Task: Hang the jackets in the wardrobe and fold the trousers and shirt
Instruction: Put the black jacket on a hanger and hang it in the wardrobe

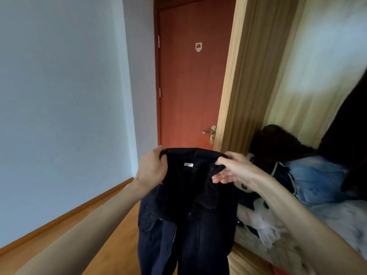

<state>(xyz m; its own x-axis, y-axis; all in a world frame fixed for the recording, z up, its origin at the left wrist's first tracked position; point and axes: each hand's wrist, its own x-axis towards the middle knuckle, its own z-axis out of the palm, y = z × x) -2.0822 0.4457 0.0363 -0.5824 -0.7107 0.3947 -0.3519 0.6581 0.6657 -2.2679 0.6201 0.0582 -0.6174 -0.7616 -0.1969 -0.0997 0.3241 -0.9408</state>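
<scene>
Held up at six o'clock, the dark jacket point(186, 205) hangs by its collar, the left hand point(152, 168) curled round one end while the right hand point(231, 170) pinches the other with lower fingers loose, so that side may slip and sag.

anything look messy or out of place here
Yes: inside the open wardrobe, a denim garment and other clothes lie in a loose heap instead of hanging or folded. The dark jacket held up at its collar by the left hand and right hand has no hanger visible.
</scene>
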